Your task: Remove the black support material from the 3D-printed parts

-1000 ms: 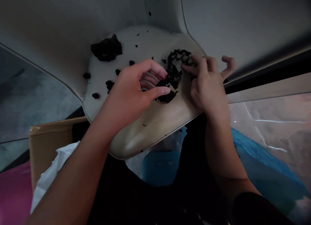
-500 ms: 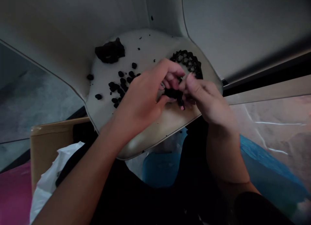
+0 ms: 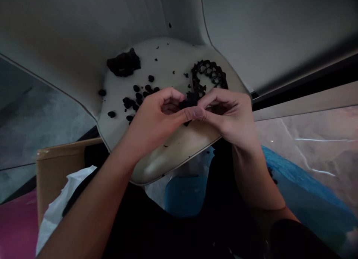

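My left hand (image 3: 160, 115) and my right hand (image 3: 228, 111) meet over the front of a pale chair seat (image 3: 176, 154). Between their fingertips both pinch a small black piece (image 3: 190, 103), mostly covered by the fingers, so its kind cannot be made out. Behind the right hand lies a curved black strip with a row of holes (image 3: 209, 68). Left of my left hand, several small round black pieces (image 3: 139, 96) are scattered on the seat. A larger crumpled black lump (image 3: 123, 63) rests near the seat's back left.
A cardboard box (image 3: 46, 177) with white plastic (image 3: 65, 199) stands at the lower left, near something pink (image 3: 19, 223). A blue container (image 3: 184, 195) is below the seat, and a blue plastic bag (image 3: 302, 192) lies at the right. The chair back (image 3: 134, 16) rises behind.
My right hand has moved left and its fingers have come together with my left hand's at the black piece. The view has shifted slightly.
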`<state>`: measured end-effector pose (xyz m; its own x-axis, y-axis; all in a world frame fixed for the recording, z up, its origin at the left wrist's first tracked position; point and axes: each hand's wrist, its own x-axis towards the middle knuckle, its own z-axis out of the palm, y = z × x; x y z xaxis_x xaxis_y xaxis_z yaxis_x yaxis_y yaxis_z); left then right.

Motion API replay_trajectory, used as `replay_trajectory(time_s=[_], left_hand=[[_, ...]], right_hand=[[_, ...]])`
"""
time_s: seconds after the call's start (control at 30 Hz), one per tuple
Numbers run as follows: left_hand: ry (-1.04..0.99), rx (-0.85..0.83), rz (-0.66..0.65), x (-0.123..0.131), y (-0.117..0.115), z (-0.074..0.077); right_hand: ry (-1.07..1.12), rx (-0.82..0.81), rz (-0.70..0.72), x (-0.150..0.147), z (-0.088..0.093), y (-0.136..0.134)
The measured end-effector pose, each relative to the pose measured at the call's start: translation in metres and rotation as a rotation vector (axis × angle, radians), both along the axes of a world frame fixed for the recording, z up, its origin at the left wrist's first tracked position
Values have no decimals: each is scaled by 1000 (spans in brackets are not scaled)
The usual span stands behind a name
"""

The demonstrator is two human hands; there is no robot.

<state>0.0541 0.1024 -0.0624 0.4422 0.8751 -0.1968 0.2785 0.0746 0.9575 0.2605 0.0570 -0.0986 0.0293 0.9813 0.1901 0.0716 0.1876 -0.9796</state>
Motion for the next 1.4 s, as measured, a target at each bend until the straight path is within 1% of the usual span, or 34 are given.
replay_trajectory(time_s=[0.1,0.23,0.33,0.43,0.5,0.57,0.63,0.7,0.8,0.9,0.97,1.03,1.1,1.17,1.23,1.27,1.33,1.4], left_hand=[[-65,-9,20,2,-1,1],[-114,32,3,7,-4,3],[1,137,-4,12,-8,5],[125,234,-12,14,-10,10],[117,248,-36,11,-10,15],[63,244,-62,6,-9,19],[4,211,-83,2,-8,21],[-63,138,-105,0,-6,20],[-139,27,-100,1,-4,18],[-158,-7,-119,6,-1,17],[-163,-5,-148,8,0,17],[-150,17,-137,9,1,16],[-133,42,-105,9,3,14],[-128,49,-92,9,6,11],[-126,36,-91,8,11,11],[-122,27,-89,7,13,12],[-121,11,-77,7,17,14],[-135,4,-58,7,19,15]], right_hand=[[-51,24,-43,1,2,-4],[-35,29,-67,-4,-2,-6],[-31,45,-176,-14,-2,-5],[-45,57,-259,-20,2,-5],[-57,61,-274,-18,6,-4],[-58,74,-281,-12,8,-3],[-32,71,-265,-7,7,-1],[-3,56,-213,-5,6,1],[-45,72,-185,-10,4,3],[-217,178,-247,-18,9,2],[-370,251,-262,-20,15,2],[-519,288,-261,-19,22,1],[-609,319,-251,-17,29,0],[-569,349,-204,-14,34,-2],[-499,352,-121,-12,39,-5],[-503,347,-80,-12,42,-6],[-606,341,-26,-11,45,-8],[-727,344,-18,-12,47,-9]])
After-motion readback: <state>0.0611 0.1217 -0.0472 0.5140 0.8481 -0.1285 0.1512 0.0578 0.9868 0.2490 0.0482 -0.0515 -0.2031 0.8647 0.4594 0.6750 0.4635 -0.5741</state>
